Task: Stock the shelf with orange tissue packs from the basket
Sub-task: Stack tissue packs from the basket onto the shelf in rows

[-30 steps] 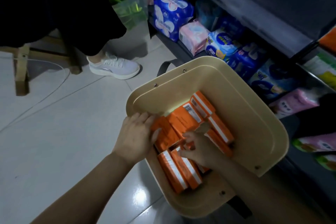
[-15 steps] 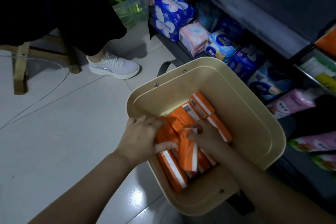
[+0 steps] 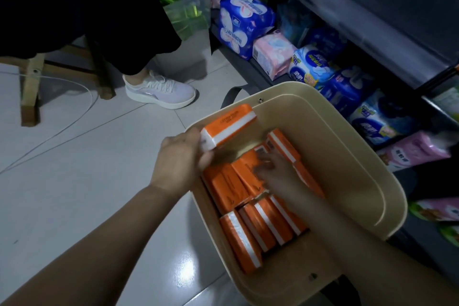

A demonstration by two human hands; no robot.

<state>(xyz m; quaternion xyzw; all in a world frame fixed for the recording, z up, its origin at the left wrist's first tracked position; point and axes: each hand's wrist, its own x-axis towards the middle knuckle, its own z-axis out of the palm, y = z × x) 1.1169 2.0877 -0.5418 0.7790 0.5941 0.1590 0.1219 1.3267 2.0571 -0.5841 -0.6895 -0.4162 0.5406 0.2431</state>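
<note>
Since a moment ago my left hand (image 3: 182,156) has come up out of the heap and now grips one orange tissue pack (image 3: 229,126) by its near end, holding it above the basket's left rim, tilted, with its far end pointing toward the shelf. Half a second back both hands were down among the packs; now only my right hand (image 3: 273,169) is there, fingers spread flat on the top packs. It is blurred, so I cannot tell whether it has closed on anything.

The rest of the orange tissue packs (image 3: 250,221) lie loose in the bottom of the beige basket (image 3: 387,206), some flat in the middle, a row standing on edge along the near side. The basket sits on the pale tiled floor (image 3: 74,194), just beside the bottom shelf (image 3: 260,74).

That shelf is already crowded: blue and white packets (image 3: 244,20), a pink packet (image 3: 273,53), more blue ones (image 3: 347,87) and pink ones (image 3: 417,150) run along it right up to the basket's far wall. A dark shelf edge (image 3: 372,22) overhangs them.

To the left another person's white shoe (image 3: 161,90) and dark trouser leg (image 3: 124,20) stand on the tiles, next to a wooden stool leg (image 3: 31,92), with a thin white cable (image 3: 62,129) trailing across the floor. A clear bin with green contents (image 3: 186,15) stands behind the shoe.
</note>
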